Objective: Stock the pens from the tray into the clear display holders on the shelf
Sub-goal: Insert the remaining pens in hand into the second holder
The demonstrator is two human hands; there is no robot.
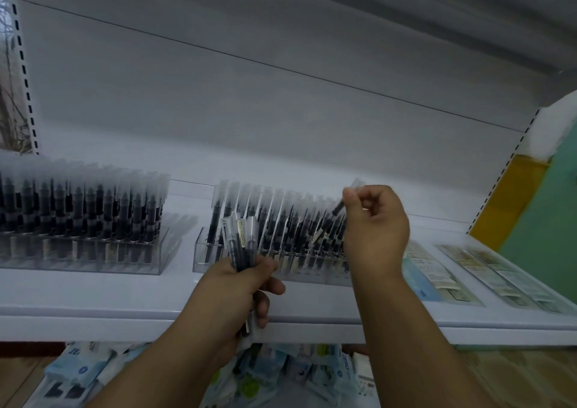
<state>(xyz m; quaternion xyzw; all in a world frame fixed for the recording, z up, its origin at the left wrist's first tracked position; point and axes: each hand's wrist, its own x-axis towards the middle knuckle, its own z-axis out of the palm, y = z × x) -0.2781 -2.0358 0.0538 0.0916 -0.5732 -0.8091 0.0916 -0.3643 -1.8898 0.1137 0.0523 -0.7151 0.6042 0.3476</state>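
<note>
Two clear display holders stand on the white shelf [93,301]. The left holder [84,251] is packed with upright black pens with frosted caps. The middle holder [206,251] holds several rows of the same pens. My left hand [237,285] grips a small bunch of pens [240,239] upright in front of the middle holder. My right hand [374,226] pinches a single pen [345,201] by its capped top, tilted, over the right end of the middle holder. The tray is not in view.
Flat packets with printed labels [443,276] lie on the shelf to the right. Below the shelf edge, a heap of blue and white packaged goods [281,373] fills the lower level. The shelf's back panel [281,111] rises behind the holders.
</note>
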